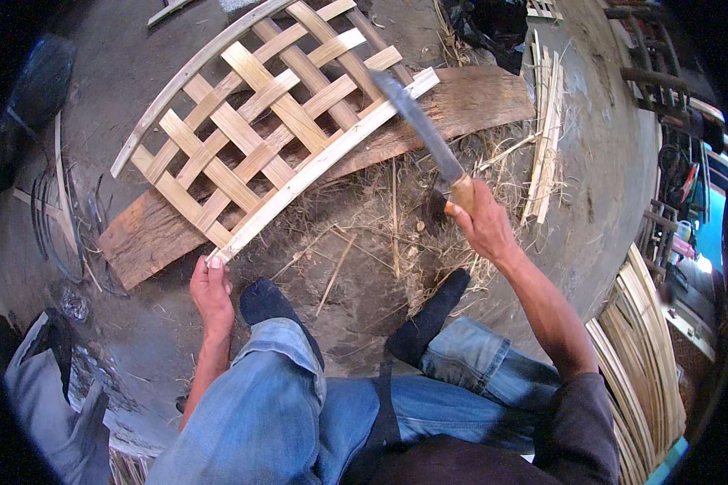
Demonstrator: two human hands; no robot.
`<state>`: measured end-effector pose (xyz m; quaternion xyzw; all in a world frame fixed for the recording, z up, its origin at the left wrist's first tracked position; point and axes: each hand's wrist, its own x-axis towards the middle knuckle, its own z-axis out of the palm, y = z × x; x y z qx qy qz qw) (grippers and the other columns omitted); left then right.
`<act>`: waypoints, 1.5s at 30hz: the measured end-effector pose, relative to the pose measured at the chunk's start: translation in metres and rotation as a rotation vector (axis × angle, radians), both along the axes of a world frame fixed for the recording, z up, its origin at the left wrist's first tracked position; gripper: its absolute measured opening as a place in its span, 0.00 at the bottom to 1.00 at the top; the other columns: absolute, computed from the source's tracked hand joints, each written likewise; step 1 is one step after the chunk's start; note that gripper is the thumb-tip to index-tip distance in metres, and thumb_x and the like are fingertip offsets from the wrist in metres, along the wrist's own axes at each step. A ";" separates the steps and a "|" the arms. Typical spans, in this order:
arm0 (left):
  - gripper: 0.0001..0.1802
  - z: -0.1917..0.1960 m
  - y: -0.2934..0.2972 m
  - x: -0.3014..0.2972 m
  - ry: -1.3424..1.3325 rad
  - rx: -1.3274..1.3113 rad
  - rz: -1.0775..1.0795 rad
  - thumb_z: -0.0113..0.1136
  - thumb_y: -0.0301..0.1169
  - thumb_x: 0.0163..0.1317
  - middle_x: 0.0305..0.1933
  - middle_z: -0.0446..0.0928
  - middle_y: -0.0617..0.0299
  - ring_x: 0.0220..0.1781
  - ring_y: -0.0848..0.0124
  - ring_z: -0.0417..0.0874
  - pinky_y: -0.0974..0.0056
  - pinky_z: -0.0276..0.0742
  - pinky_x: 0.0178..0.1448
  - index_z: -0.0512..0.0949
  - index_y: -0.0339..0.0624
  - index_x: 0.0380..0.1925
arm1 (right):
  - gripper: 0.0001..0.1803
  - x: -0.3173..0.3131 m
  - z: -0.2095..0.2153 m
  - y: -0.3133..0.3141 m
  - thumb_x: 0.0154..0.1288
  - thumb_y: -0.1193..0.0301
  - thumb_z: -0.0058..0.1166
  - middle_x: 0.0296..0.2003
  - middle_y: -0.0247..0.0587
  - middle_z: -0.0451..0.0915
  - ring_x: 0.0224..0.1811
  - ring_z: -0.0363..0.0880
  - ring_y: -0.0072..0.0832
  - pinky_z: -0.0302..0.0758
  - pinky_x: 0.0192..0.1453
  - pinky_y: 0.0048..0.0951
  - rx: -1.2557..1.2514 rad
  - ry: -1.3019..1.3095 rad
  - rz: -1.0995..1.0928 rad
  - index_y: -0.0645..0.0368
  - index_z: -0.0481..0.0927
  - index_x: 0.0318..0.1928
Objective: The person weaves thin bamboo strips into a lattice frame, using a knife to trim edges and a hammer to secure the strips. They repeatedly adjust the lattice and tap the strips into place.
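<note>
head view: the left hand (211, 293) pinches the near corner of a woven bamboo lattice panel (263, 129) lying on a wooden plank (469, 101) toward 11 o'clock. the right hand (481, 222) grips a machete (421, 121), blade over the panel's far edge at 12.

Left hand (211, 293) on bamboo lattice (259, 129), right hand (483, 226) gripping raised machete (419, 125) over plank (461, 101).

A pale woven bamboo lattice panel (259, 129) is lying tilted across a brown wooden plank (461, 105), while a long machete (421, 129) is hanging, seemingly blurred, above its upper corner.
</note>
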<state>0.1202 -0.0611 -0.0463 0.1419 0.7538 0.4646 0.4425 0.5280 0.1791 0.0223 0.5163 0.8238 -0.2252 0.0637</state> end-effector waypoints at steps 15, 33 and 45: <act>0.17 0.000 0.000 0.006 -0.026 -0.022 0.048 0.55 0.45 0.76 0.28 0.71 0.72 0.23 0.84 0.64 0.73 0.59 0.24 0.77 0.43 0.36 | 0.29 -0.018 0.006 -0.039 0.70 0.61 0.57 0.45 0.67 0.77 0.42 0.79 0.65 0.77 0.44 0.57 -0.029 0.100 -0.101 0.64 0.62 0.62; 0.17 0.004 0.002 -0.001 -0.009 0.035 -0.167 0.52 0.42 0.77 0.26 0.71 0.69 0.27 0.80 0.69 0.70 0.67 0.31 0.78 0.39 0.37 | 0.28 0.035 -0.023 0.064 0.72 0.62 0.57 0.52 0.61 0.77 0.56 0.77 0.57 0.74 0.58 0.52 0.517 -0.041 -0.132 0.64 0.67 0.65; 0.20 0.027 0.044 0.011 -0.082 0.099 -0.224 0.54 0.43 0.76 0.25 0.74 0.67 0.27 0.80 0.72 0.69 0.70 0.32 0.79 0.35 0.38 | 0.23 0.018 -0.012 -0.018 0.58 0.76 0.64 0.48 0.50 0.73 0.54 0.73 0.50 0.73 0.57 0.47 0.056 -0.109 0.182 0.59 0.73 0.54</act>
